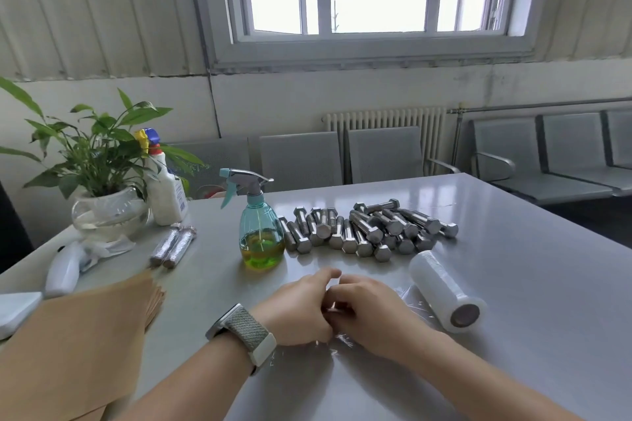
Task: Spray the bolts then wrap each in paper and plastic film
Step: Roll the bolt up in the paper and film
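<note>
Hands: left hand (298,309) and right hand (367,313) meet nearest the camera, in front of the spray bottle (260,231); fingers curl together over crinkled plastic film (342,340) on the table (513,284); what they grip is hidden.
Paper: brown sheets (78,342) lie left of the hands, nearer than the bottle.
Film roll (446,290): lies right of the hands, right of the bottle.
Wrapped bolts (173,247): two lie left of the bottle.
Bare bolts (369,231): heaped just right of the bottle.
Cleaner bottle (166,181) and potted plant (99,178): far left, behind the bottle.
</note>
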